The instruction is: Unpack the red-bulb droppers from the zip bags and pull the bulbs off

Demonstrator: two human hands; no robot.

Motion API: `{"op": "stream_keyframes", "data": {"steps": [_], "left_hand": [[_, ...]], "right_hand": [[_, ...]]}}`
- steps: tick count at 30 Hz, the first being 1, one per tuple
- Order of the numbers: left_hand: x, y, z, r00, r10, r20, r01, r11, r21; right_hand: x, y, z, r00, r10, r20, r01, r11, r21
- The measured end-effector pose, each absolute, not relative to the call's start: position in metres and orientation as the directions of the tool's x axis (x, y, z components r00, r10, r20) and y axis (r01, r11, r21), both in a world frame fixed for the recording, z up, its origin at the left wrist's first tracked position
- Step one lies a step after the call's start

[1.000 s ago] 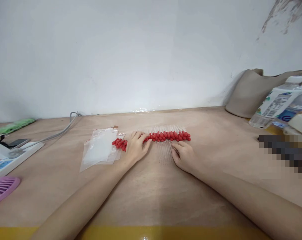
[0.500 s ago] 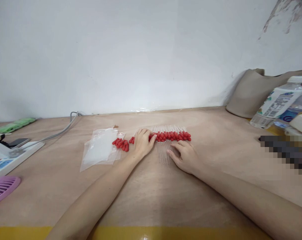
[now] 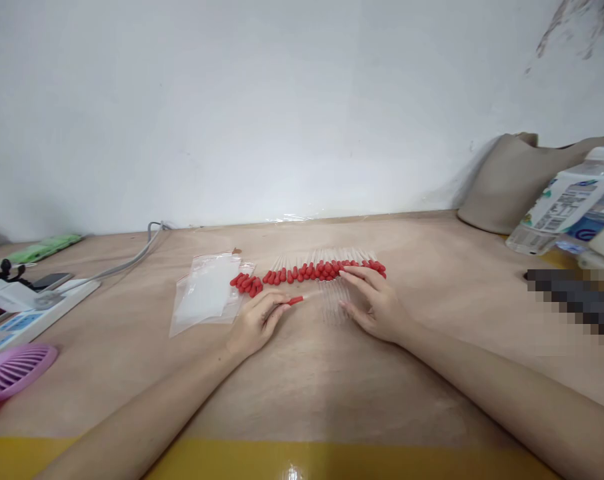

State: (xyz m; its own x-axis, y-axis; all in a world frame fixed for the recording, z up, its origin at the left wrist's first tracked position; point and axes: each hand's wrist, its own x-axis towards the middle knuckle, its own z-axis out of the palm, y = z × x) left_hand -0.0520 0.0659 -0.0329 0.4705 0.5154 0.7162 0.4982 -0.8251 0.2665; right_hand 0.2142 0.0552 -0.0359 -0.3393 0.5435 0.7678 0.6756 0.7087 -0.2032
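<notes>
My left hand (image 3: 257, 323) pinches a red rubber dropper bulb (image 3: 295, 301) between thumb and fingers; it points right, and whether a glass tube sits in it is hard to make out. Behind it runs a row of glass droppers with red bulbs (image 3: 327, 269), their thin clear tubes pointing to the wall. Loose red bulbs (image 3: 247, 283) lie in a small heap to the left. My right hand (image 3: 377, 303) is open, thumb and fingers apart, its fingertips at the row's front edge. Clear glass tubes (image 3: 335, 307) lie side by side just left of its thumb.
Clear zip bags (image 3: 202, 297) lie left of the loose bulbs. On the left are a white power strip (image 3: 47, 310), a grey cable (image 3: 137, 253) and a pink fan (image 3: 19, 370). A plastic bottle (image 3: 562, 207) and a beige bag (image 3: 497, 187) stand at the right.
My left hand has drawn back from the row toward the front left and now holds a red bulb. My right hand stays near the glass tubes, its fingers slightly more stretched.
</notes>
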Motion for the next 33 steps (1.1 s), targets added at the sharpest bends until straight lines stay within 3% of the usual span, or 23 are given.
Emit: {"op": "stream_keyframes", "data": {"steps": [4, 7, 15, 22, 33], "left_hand": [[-0.048, 0.058, -0.031, 0.520, 0.488, 0.701, 0.459, -0.852, 0.253], [-0.039, 0.053, -0.025, 0.548, 0.442, 0.710, 0.425, -0.878, 0.219], [-0.030, 0.047, -0.023, 0.576, 0.412, 0.706, 0.414, -0.892, 0.183], [-0.020, 0.053, -0.023, 0.659, 0.434, 0.614, 0.474, -0.874, 0.108], [-0.010, 0.057, -0.030, 0.652, 0.318, 0.688, 0.446, -0.895, -0.008]], "right_hand": [[0.213, 0.053, -0.036, -0.532, 0.459, 0.712, 0.618, 0.785, -0.044], [0.213, 0.053, -0.037, -0.583, 0.433, 0.688, 0.603, 0.798, 0.009], [0.209, 0.050, -0.036, -0.557, 0.467, 0.687, 0.635, 0.772, -0.010], [0.207, 0.048, -0.035, -0.561, 0.438, 0.702, 0.634, 0.773, 0.025], [0.204, 0.046, -0.034, -0.595, 0.443, 0.671, 0.607, 0.794, 0.014]]}}
